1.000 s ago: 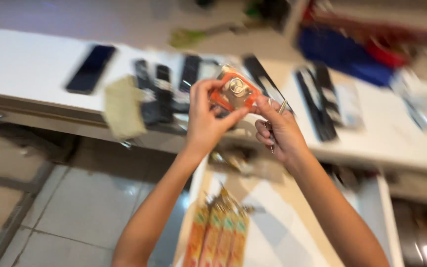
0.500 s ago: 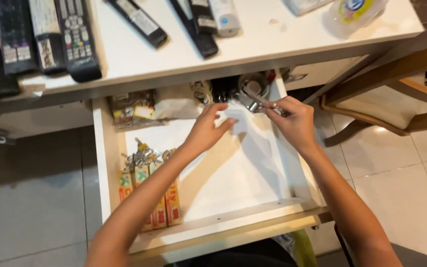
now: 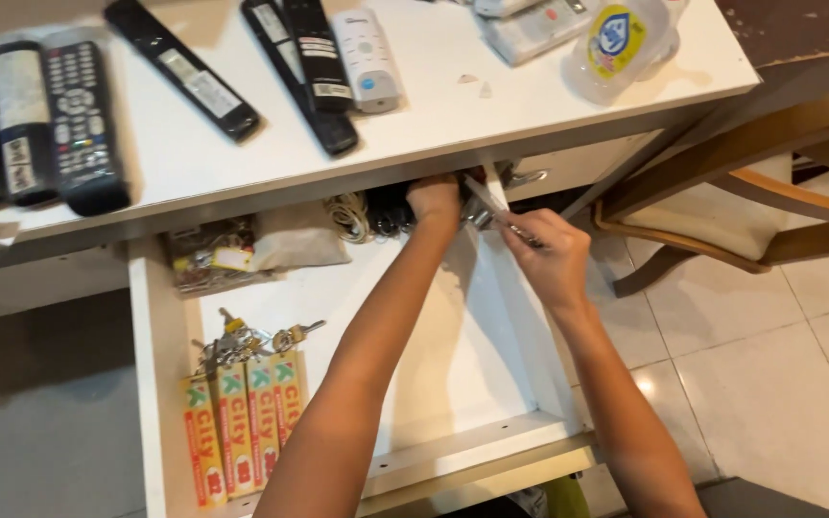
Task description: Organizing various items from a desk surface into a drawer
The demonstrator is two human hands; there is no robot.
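Observation:
My left hand [image 3: 434, 198] reaches into the back of the open white drawer [image 3: 491, 446], and its fingers are hidden under the desk edge among black cables [image 3: 390, 213]. I cannot tell what it holds. My right hand [image 3: 551, 261] hovers over the drawer's right wall, shut on a slim metal tool like scissors [image 3: 491, 207] whose tip points toward my left hand. Both forearms stretch across the drawer.
In the drawer lie several keys with yellow-orange tags [image 3: 234, 422], a plastic bag of small items [image 3: 211, 259] and a coiled pale cord [image 3: 345, 216]. Several remotes [image 3: 77, 125] and a plastic jar [image 3: 626, 38] sit on the white desk [image 3: 491, 105]. A wooden chair [image 3: 769, 182] stands at the right.
One second ago both hands held an orange packet above the desk. The view dropped to the drawer, and my left hand has pushed further into its back.

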